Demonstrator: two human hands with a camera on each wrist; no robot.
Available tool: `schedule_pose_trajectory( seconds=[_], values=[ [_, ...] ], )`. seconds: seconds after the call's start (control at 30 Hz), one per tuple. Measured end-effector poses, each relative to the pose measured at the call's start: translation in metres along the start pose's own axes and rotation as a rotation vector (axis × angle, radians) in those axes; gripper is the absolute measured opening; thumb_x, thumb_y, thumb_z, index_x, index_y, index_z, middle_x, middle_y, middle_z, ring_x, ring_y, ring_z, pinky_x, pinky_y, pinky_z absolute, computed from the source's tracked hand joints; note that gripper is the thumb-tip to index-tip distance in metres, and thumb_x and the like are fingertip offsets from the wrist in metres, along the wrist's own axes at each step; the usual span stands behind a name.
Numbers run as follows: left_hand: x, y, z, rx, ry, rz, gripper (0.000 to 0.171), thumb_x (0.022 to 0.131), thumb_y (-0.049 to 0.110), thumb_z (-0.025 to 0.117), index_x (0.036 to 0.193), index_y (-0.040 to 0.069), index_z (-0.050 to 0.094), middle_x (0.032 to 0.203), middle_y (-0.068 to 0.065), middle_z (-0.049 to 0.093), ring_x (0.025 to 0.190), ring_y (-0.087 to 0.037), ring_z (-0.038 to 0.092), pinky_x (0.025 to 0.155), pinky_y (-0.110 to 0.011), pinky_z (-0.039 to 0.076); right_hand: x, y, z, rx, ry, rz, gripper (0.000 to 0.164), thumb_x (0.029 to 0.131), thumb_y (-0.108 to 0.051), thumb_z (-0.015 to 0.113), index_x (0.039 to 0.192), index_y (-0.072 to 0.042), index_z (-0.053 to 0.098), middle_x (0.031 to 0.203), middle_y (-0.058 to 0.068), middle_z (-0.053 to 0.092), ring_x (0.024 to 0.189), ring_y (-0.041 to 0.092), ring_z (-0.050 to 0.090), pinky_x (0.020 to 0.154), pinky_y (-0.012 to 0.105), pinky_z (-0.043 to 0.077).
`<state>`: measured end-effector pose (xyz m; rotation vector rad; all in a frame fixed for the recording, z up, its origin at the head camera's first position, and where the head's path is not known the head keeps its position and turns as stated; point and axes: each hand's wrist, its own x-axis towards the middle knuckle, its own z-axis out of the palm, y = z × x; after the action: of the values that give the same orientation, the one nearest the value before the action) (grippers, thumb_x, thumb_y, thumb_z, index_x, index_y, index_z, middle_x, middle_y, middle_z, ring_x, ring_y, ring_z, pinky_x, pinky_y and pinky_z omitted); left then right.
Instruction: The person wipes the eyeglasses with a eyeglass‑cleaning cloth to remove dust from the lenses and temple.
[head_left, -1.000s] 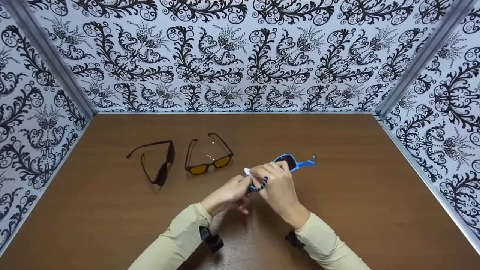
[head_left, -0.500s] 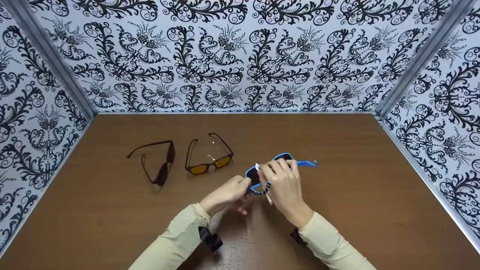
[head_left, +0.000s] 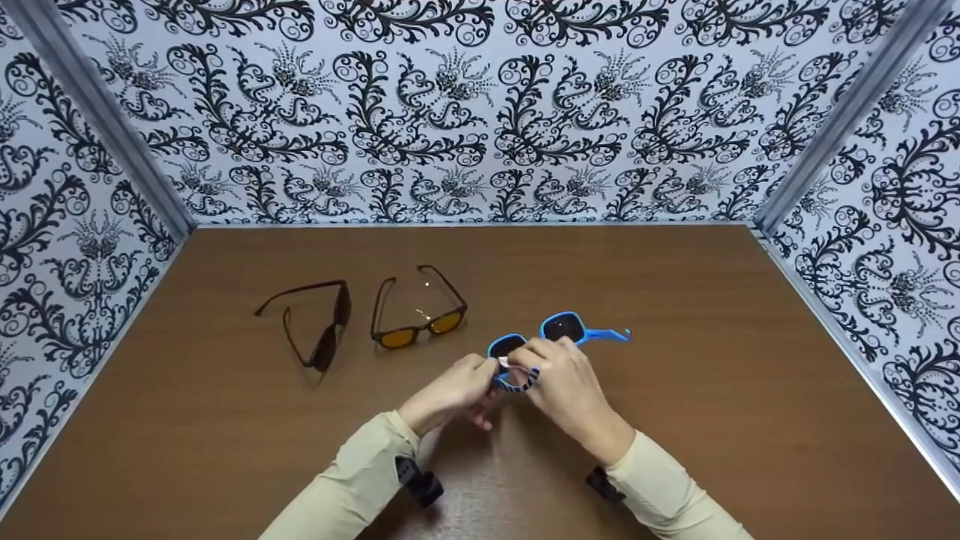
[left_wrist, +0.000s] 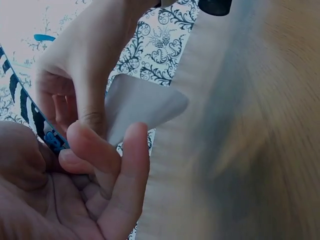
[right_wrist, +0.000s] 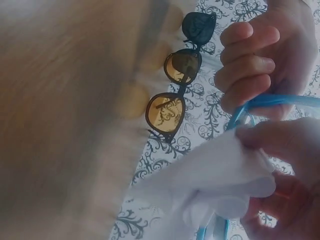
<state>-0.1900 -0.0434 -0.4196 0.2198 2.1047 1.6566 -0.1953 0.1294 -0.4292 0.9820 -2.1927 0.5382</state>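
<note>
A pair of blue-framed sunglasses (head_left: 562, 327) with dark lenses is held over the table, tilted. My left hand (head_left: 454, 386) pinches it at the left end, beside the striped temple (left_wrist: 27, 102). In the right wrist view, my right hand (right_wrist: 285, 170) pinches a white cloth (right_wrist: 220, 165) against the blue frame. The cloth hangs down in a loose fold in the left wrist view. Fingers of the right hand hide the bridge and part of the left lens in the head view. The right lens and the blue right temple are uncovered.
Glasses with orange lenses (head_left: 397, 339) lie on the wooden table (head_left: 675, 405), left of the hands, temples unfolded. Dark sunglasses (head_left: 325, 349) stand farther left, also unfolded. Patterned walls (head_left: 480, 112) enclose the table at the back and sides.
The right hand with the cloth moves right along the blue sunglasses, then back left and down toward the left lens. The frame tilts, exposing the right lens. Left hand stays nearly still.
</note>
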Motion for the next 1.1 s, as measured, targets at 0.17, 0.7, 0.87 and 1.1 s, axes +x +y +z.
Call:
schedule_pose_trajectory(
  seconds=[0.17, 0.7, 0.87, 1.1],
  values=[
    [0.000, -0.005, 0.001, 0.041, 0.026, -0.001, 0.037, 0.096, 0.013, 0.034, 0.062, 0.009, 0.048, 0.050, -0.003, 0.044, 0.036, -0.011, 0.051, 0.040, -0.025, 0.049, -0.001, 0.006, -0.007, -0.045, 0.071, 0.024, 0.016, 0.075, -0.004, 0.081, 0.085, -0.008, 0.069, 0.081, 0.000, 0.065, 0.070, 0.015, 0.061, 0.061, 0.032, 0.045],
    [-0.001, -0.008, 0.007, 0.143, 0.064, -0.002, 0.036, 0.094, 0.014, 0.038, 0.060, 0.007, 0.046, 0.045, -0.001, 0.043, 0.034, -0.010, 0.049, 0.042, -0.030, 0.052, 0.003, 0.013, -0.012, -0.296, 0.112, 0.273, 0.009, 0.086, 0.002, 0.068, 0.093, 0.005, 0.062, 0.083, 0.017, 0.057, 0.071, 0.032, 0.058, 0.060, 0.042, 0.053],
    [-0.002, -0.009, 0.007, 0.229, 0.075, 0.032, 0.035, 0.092, 0.015, 0.039, 0.059, 0.007, 0.048, 0.045, -0.001, 0.045, 0.034, -0.009, 0.050, 0.041, -0.030, 0.052, 0.001, 0.016, -0.011, -0.444, 0.089, 0.353, 0.011, 0.085, 0.003, 0.067, 0.091, 0.005, 0.059, 0.079, 0.020, 0.056, 0.068, 0.036, 0.056, 0.056, 0.045, 0.047],
    [-0.002, -0.009, 0.008, 0.221, 0.087, 0.045, 0.033, 0.093, 0.015, 0.040, 0.062, 0.009, 0.047, 0.051, -0.003, 0.047, 0.038, -0.015, 0.058, 0.042, -0.031, 0.052, -0.001, 0.016, -0.009, -0.467, 0.049, 0.316, 0.010, 0.083, 0.000, 0.068, 0.089, 0.001, 0.060, 0.075, 0.016, 0.058, 0.065, 0.033, 0.059, 0.060, 0.042, 0.042]
  ],
)
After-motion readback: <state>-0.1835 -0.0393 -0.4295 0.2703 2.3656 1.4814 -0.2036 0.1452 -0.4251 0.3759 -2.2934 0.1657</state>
